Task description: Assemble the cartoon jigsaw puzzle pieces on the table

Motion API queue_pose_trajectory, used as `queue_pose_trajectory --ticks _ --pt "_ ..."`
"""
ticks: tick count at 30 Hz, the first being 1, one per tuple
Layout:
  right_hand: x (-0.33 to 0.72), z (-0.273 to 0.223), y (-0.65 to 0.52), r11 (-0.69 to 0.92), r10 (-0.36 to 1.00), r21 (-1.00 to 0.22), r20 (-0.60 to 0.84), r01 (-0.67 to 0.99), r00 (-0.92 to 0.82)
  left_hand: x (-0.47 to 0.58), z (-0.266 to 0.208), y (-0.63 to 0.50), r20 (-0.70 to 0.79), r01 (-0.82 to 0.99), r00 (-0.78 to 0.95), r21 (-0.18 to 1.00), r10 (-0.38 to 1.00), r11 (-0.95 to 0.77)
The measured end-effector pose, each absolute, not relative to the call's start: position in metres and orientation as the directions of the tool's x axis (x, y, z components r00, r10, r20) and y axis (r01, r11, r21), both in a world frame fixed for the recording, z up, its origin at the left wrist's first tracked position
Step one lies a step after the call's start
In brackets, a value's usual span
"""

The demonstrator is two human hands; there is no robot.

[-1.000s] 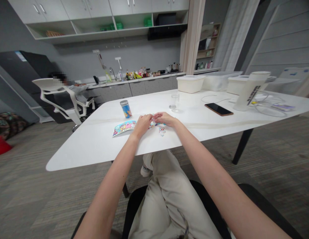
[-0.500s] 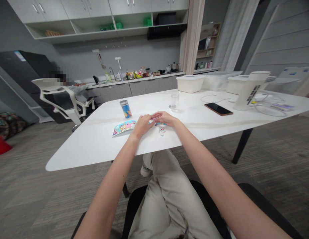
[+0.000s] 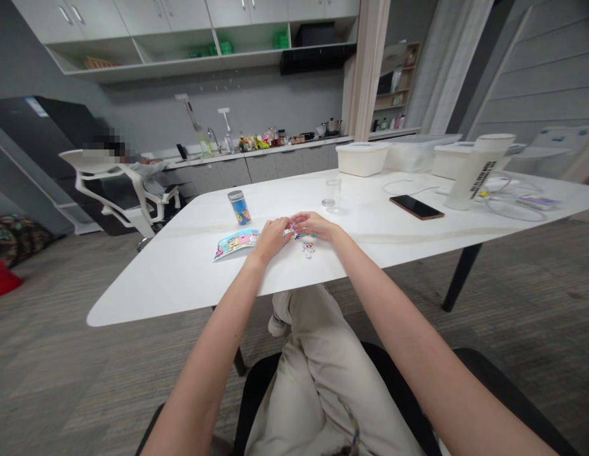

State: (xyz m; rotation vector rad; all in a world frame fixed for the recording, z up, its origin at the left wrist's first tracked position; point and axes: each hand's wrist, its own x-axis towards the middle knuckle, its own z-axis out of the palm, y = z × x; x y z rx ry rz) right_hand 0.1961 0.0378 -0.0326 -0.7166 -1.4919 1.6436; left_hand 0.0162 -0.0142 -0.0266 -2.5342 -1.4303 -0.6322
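Note:
My left hand (image 3: 274, 237) and my right hand (image 3: 316, 225) meet over the white table (image 3: 166, 272), fingers bent and nearly touching. Between and under the fingertips lie small colourful printed pieces (image 3: 294, 234), which look like jigsaw puzzle pieces; the fingers partly hide them. Just below the right hand, a loose patch of printed pieces (image 3: 308, 251) with a white and red figure lies flat. Left of my left hand is a picture card (image 3: 235, 244) with cartoon characters, slightly curled. Behind the card stands a blue printed canister (image 3: 240, 209) with a grey lid.
A clear plastic cup or jar (image 3: 332, 195) stands beyond my hands. To the right are a phone (image 3: 417, 207), a tall pale tumbler (image 3: 479, 172), cables and lidded white boxes (image 3: 362, 159). A person sits in a white chair (image 3: 109, 183) at the far left.
My fingers have shifted very slightly over the small pieces. The card, canister and everything else look the same.

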Motion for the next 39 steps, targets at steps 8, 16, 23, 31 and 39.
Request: queue_pose_trajectory --ticks 8,16,23,31,39 --pt "0.196 -0.03 0.035 -0.004 0.831 -0.986 0.09 -0.167 -0.549 0.014 -0.03 -0.01 0.461 0.842 0.441 0.085 0.77 -0.533" --pt "0.195 -0.026 0.032 -0.009 0.823 -0.989 0.079 -0.151 -0.563 0.015 -0.03 -0.01 0.463 0.844 0.434 0.093 0.773 -0.529" --pt "0.196 -0.028 0.034 -0.01 0.821 -0.987 0.082 -0.158 -0.565 0.015 -0.033 -0.01 0.475 0.833 0.447 0.087 0.758 -0.546" --pt "0.196 -0.03 0.035 -0.01 0.822 -0.988 0.08 -0.155 -0.564 0.016 -0.031 -0.011 0.453 0.843 0.435 0.099 0.778 -0.529" --pt "0.194 -0.031 0.043 0.123 0.924 -0.97 0.19 -0.211 -0.332 0.018 -0.027 -0.016 0.473 0.844 0.444 0.064 0.761 -0.533"
